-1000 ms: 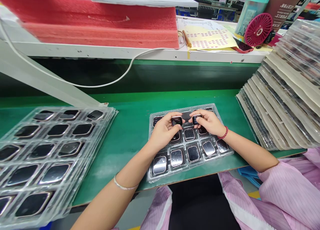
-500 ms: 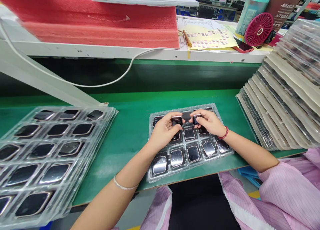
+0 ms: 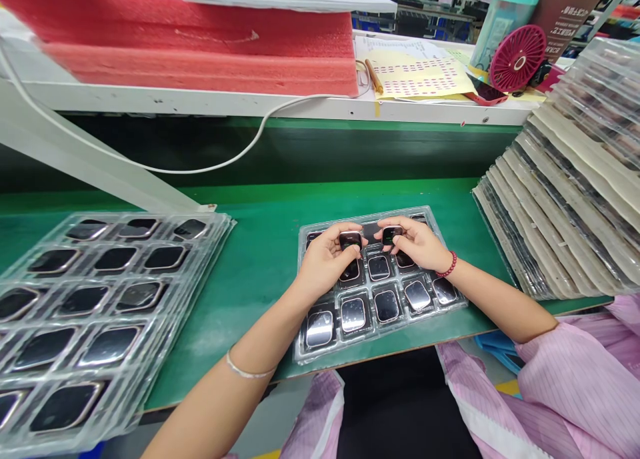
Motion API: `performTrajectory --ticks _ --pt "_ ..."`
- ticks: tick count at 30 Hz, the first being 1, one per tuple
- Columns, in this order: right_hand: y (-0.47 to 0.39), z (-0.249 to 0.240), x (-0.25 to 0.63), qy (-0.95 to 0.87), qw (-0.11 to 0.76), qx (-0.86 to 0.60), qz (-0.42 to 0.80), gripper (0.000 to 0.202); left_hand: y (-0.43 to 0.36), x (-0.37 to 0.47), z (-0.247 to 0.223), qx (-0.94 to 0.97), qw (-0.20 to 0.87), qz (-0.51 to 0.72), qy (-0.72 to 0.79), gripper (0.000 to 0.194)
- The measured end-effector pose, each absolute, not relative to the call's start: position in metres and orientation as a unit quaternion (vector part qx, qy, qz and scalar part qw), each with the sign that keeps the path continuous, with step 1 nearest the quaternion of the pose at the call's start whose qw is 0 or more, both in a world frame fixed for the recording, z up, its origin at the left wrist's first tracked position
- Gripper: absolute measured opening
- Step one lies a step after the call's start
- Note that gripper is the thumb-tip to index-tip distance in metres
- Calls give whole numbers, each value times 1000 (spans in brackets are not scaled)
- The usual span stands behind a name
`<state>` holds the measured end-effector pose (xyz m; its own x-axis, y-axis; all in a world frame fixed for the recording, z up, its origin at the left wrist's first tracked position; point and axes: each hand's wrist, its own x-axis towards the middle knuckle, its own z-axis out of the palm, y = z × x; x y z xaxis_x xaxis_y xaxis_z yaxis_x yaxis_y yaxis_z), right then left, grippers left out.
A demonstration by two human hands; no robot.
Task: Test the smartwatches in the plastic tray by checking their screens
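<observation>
Head view, forward-down over bench (image 3: pixel 260 246)

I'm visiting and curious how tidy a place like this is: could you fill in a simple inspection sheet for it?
Surface: green bench, with front tray lying on it.
Job's things: dark-faced devices in front tray; left stack and right stack of trays.
Clutter: shelf bears red foam, papers, phone, fan, cup.
Hands: left hand holds one device, right hand another device, both above front tray.
Cables: white cable droops below shelf, away from both hands.
Surroundings: workroom behind, details too small to tell.
</observation>
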<state>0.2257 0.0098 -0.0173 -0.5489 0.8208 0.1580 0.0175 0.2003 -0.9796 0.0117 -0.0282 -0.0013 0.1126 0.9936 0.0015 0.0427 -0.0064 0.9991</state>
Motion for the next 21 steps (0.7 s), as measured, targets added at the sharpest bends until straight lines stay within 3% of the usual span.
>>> performTrajectory --ticks 21 --pt "8 -17 225 -705 360 -258 553 39 -28 11 -5 548 524 469 452 46"
